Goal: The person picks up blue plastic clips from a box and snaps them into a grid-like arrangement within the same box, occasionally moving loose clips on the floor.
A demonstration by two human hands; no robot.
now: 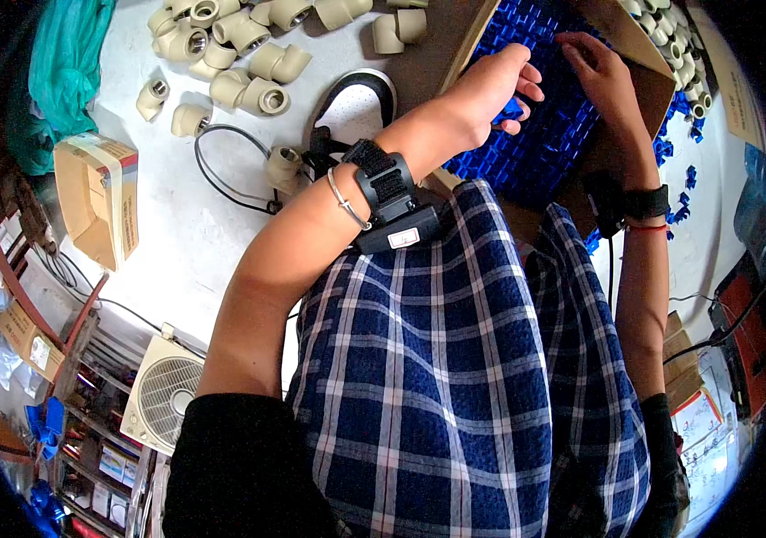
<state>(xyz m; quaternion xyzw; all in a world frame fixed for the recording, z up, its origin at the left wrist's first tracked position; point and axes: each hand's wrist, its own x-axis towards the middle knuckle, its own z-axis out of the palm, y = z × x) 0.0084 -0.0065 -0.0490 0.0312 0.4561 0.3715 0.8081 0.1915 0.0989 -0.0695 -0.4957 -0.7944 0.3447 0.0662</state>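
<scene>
Floor (pixel 172 296), pale and cluttered, reads as the work surface, since a shoe (pixel 353 106) is planted on it. Left side has a fan (pixel 166 399), a small open carton (pixel 94 208) and a green bag (pixel 69 67), with a rack (pixel 100 426) toward the near-left corner. Checked cloth (pixel 428 359) covers the lap and reaches the big box's near side; a leg shift could drag or bump it.

Big cardboard box (pixel 647 81) sits toward the far edge, packed with small blue parts (pixel 526 166). More blue parts lie loose right of it, so spill and miscount look like the risk there. Beige pipe elbows (pixel 244 31) are scattered far left; a knock could roll them underfoot.

Black cable loop (pixel 212 175) lies among them, and another cord (pixel 611 269) hangs by the right wrist. Either could snag during a reach.

Left hand (pixel 490 85) is curled over the box around a blue piece (pixel 510 111); loose grip could drop it. Right hand (pixel 602 76) is half-bent over the box, thumb near forefinger; can't tell if it's pinching anything.
</scene>
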